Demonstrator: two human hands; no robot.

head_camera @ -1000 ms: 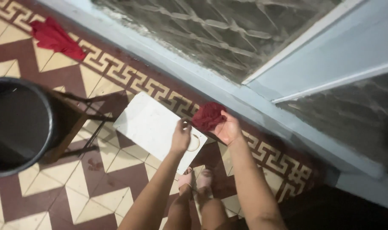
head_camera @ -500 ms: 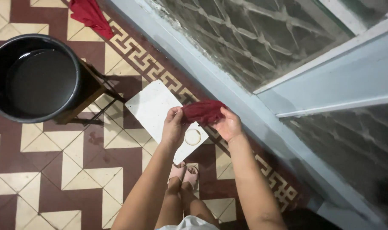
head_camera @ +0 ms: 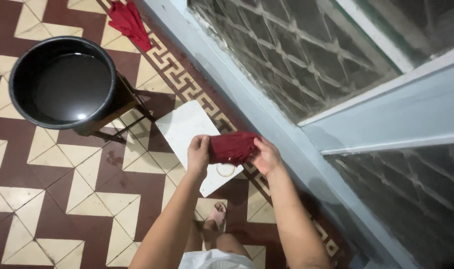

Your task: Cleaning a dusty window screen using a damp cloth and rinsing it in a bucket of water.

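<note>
Dark red cloth [head_camera: 231, 148] stretches sideways, its ends pinched by the left hand [head_camera: 198, 154] and right hand [head_camera: 266, 156].

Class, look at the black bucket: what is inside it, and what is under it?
Dark water fills the black bucket. It stands on a wooden stool; the stool's seat is mostly covered by the bucket.

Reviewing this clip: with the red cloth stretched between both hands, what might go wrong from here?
The dark red cloth is held only at its edges by the left hand and right hand; a slipped grip would likely drop it onto the white board or tiled floor. The water-filled black bucket sits raised on a small stand nearby; a bump might spill it.
</note>
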